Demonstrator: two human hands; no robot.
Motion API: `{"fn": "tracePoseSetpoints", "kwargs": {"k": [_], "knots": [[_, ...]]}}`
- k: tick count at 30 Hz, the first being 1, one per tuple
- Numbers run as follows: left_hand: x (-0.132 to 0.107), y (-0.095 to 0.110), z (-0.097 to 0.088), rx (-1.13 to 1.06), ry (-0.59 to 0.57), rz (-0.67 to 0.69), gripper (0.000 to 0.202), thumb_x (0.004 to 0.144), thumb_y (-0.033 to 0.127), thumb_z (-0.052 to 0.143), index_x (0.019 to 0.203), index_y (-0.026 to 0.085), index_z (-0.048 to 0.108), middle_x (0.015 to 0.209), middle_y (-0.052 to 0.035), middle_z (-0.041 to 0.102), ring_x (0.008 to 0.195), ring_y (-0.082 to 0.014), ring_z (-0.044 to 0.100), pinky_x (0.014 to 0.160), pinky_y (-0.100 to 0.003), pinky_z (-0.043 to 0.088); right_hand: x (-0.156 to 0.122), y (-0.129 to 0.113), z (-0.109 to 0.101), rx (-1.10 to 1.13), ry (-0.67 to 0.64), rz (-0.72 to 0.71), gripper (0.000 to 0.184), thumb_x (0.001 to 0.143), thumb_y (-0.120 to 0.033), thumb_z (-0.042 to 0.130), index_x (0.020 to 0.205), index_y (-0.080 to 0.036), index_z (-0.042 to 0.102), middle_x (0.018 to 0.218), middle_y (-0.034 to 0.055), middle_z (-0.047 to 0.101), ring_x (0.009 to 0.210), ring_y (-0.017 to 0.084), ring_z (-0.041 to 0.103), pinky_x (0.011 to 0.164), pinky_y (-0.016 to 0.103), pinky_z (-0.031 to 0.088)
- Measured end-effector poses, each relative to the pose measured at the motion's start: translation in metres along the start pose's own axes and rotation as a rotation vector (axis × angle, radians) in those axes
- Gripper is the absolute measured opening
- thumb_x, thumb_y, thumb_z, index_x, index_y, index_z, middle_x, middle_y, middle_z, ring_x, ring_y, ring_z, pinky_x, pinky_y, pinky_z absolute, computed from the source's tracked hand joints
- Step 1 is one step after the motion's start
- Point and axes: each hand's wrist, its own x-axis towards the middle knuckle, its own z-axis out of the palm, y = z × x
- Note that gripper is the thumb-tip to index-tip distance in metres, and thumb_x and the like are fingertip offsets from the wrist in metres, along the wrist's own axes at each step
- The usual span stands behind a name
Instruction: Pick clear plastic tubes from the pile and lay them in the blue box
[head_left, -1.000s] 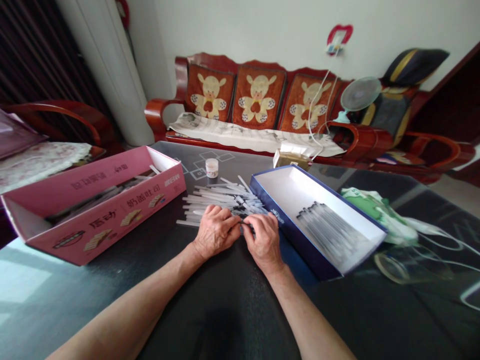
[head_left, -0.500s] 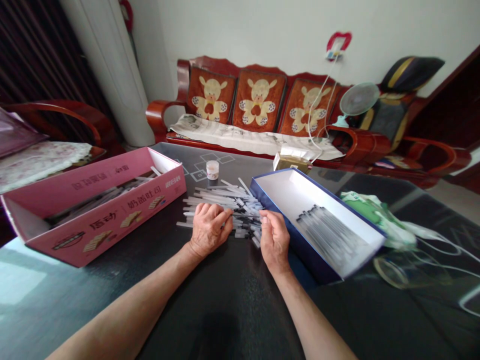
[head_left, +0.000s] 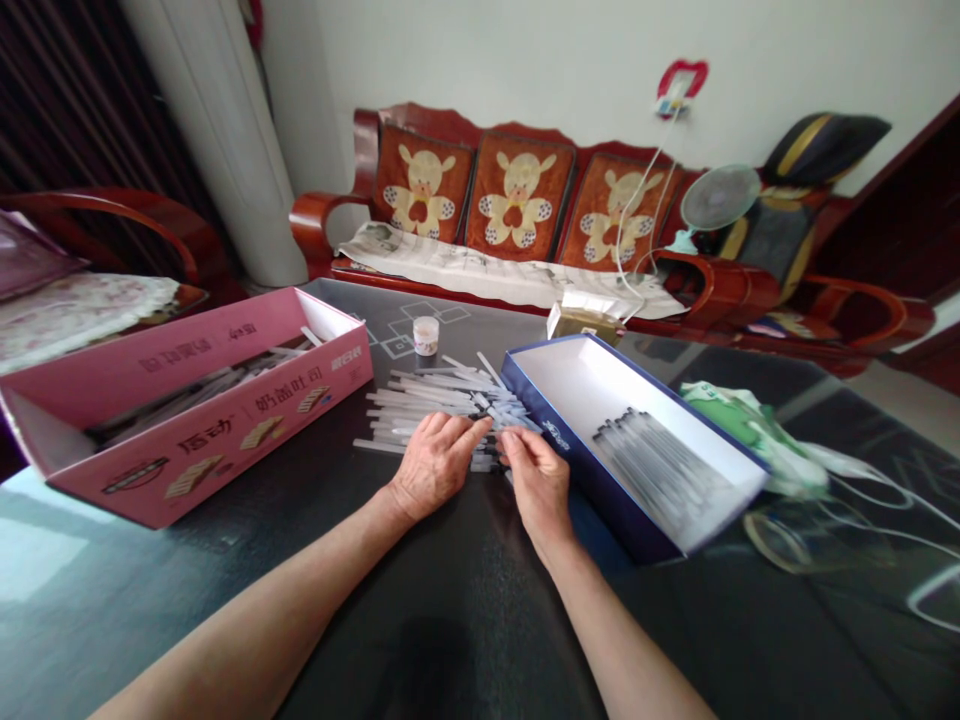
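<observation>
A loose pile of slim, whitish pen-like tubes (head_left: 420,400), several with dark ends, lies on the dark table. Over its near edge, my left hand (head_left: 439,460) is closed, with the pale end of a pen-like tube showing beside its knuckles. My right hand (head_left: 536,480) pinches thumb against forefinger, close to the left fingertips; whatever sits in that pinch is mostly hidden. To the right, a blue box (head_left: 559,425) with a white inside holds a row of grey tubes with black ends (head_left: 652,460).
At left stands a long pink carton (head_left: 262,420) with more tubes inside. A small cup (head_left: 426,337) is behind the pile, and a tissue box (head_left: 585,322) behind the blue box. Farther right lie a green-and-white bag (head_left: 742,430) and white cables (head_left: 877,490). A wooden sofa (head_left: 322,220) stands beyond.
My right hand has moved left and slightly up, closing the gap to my left hand. The thin rod seen between the hands before is now mostly covered. Left fingers have flattened slightly.
</observation>
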Motion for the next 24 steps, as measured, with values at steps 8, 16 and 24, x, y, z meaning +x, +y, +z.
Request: {"fn": "tracePoseSetpoints", "kwargs": {"k": [8, 16, 24], "knots": [[-0.003, -0.009, 0.001, 0.068, 0.115, -0.107, 0.037, 0.091, 0.014, 0.042, 0.123, 0.025, 0.056, 0.092, -0.0056, 0.062, 0.079, -0.0190, 0.049, 0.072, -0.033, 0.039, 0.010, -0.001, -0.021, -0.532, -0.021, -0.411, 0.018, 0.087, -0.017, 0.050, 0.093, -0.019, 0.067, 0.091, 0.0062, 0.064, 0.088, 0.018, 0.061, 0.080, 0.032, 0.050], [-0.004, -0.010, 0.003, 0.062, 0.074, -0.138, 0.033, 0.090, 0.018, 0.044, 0.119, 0.021, 0.059, 0.091, -0.0066, 0.062, 0.079, -0.0203, 0.048, 0.073, -0.034, 0.037, 0.006, -0.005, -0.030, -0.965, -0.292, -0.487, 0.009, 0.078, -0.018, 0.061, 0.079, -0.022, 0.069, 0.087, 0.0042, 0.060, 0.086, 0.020, 0.054, 0.082, 0.036, 0.040], [-0.004, -0.011, 0.004, 0.045, 0.086, -0.136, 0.033, 0.089, 0.018, 0.043, 0.118, 0.021, 0.059, 0.089, -0.0064, 0.061, 0.079, -0.0199, 0.048, 0.073, -0.034, 0.038, 0.001, -0.009, -0.028, -1.039, -0.384, -0.481, 0.008, 0.076, -0.017, 0.061, 0.077, -0.022, 0.067, 0.090, 0.0037, 0.060, 0.091, 0.021, 0.052, 0.081, 0.036, 0.034]]}}
